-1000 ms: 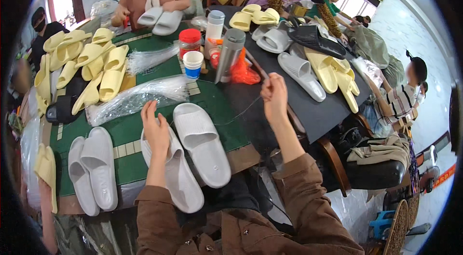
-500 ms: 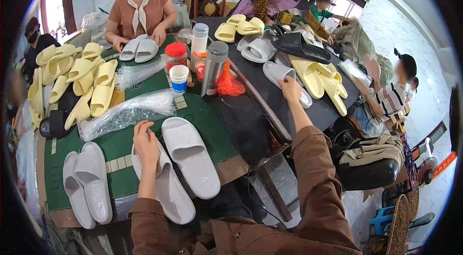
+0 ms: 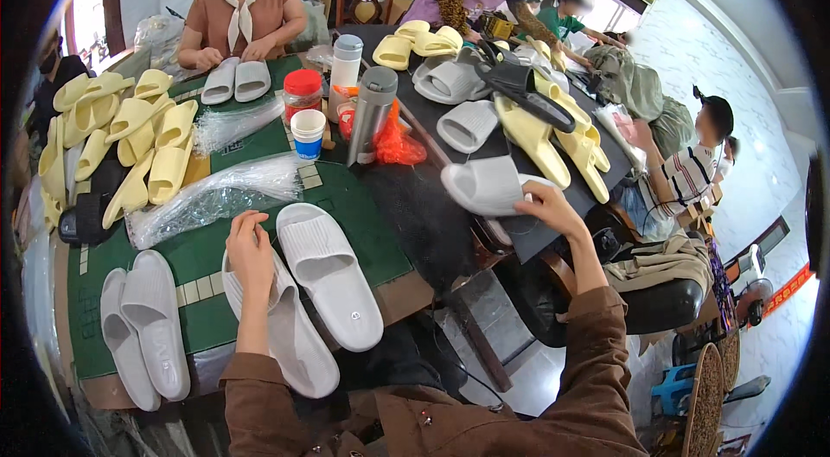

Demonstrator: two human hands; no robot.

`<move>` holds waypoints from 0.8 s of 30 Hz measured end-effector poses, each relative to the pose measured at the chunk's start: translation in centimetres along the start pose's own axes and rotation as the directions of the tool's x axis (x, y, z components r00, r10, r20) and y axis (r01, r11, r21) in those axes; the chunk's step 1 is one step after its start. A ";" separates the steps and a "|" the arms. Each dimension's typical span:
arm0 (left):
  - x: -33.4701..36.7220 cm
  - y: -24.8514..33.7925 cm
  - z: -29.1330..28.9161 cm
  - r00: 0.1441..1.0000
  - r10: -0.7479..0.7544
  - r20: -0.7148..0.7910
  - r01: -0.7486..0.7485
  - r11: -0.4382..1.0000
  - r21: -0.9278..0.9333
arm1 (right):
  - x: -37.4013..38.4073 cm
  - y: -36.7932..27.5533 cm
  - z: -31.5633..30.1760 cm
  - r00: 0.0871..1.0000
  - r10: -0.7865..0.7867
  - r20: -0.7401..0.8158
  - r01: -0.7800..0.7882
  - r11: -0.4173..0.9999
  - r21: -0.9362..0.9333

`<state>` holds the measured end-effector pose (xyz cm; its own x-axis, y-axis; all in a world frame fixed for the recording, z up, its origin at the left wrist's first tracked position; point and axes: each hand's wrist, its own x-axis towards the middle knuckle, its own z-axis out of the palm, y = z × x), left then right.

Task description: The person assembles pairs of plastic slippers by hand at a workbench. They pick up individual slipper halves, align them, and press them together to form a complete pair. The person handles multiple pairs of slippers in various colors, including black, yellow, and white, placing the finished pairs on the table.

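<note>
My right hand [image 3: 553,208] grips a light grey slide slipper [image 3: 486,184] by its near end, lifted above the right edge of the table. Over the front of the table, my left hand [image 3: 250,254] hovers at a grey slipper [image 3: 303,349], partly hiding its strap. Its fingers are loosely bent, with nothing visible between them. Beside that one lies another grey slipper [image 3: 350,306], sole down, toe pointing away from me. Farther left rests a grey pair [image 3: 157,327], one shoe overlapping the other.
Clear plastic bags [image 3: 216,198] lie on the green mat [image 3: 216,327]. Yellow slippers [image 3: 130,120] pile up at left; more slippers [image 3: 527,133] cover the right side. A steel flask [image 3: 373,115], paper cup [image 3: 308,135] and red-lidded jar [image 3: 303,94] stand mid-table. A co-worker [image 3: 242,20] handles grey slippers opposite.
My right hand has lifted the grey slipper off the pile at right and brought it nearer to me. My left hand stays over the front slippers. The view has shifted slightly.
</note>
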<state>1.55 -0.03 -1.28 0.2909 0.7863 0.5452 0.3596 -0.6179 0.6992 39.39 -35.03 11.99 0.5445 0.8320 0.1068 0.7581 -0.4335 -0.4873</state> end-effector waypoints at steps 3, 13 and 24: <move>0.1 0.0 -0.1 0.999 0.031 -0.013 -0.031 0.999 0.011 | -1.7 -2.7 -0.9 0.994 -0.078 0.082 0.080 0.997 -0.022; 0.8 6.1 -3.0 0.978 0.183 -0.097 -0.196 0.969 -0.148 | 1.5 3.4 -0.8 0.993 -0.121 0.004 0.119 0.982 0.144; -10.6 10.9 -8.0 0.900 0.063 0.431 -0.200 0.939 0.280 | 12.4 7.6 0.1 0.900 -0.369 -0.232 0.330 0.924 -0.193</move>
<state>-4.69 -15.08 4.26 0.6668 0.6655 0.3352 0.5279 -0.7394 0.4179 51.84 -27.98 9.49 0.2932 0.8286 0.4770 0.9493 -0.1933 -0.2478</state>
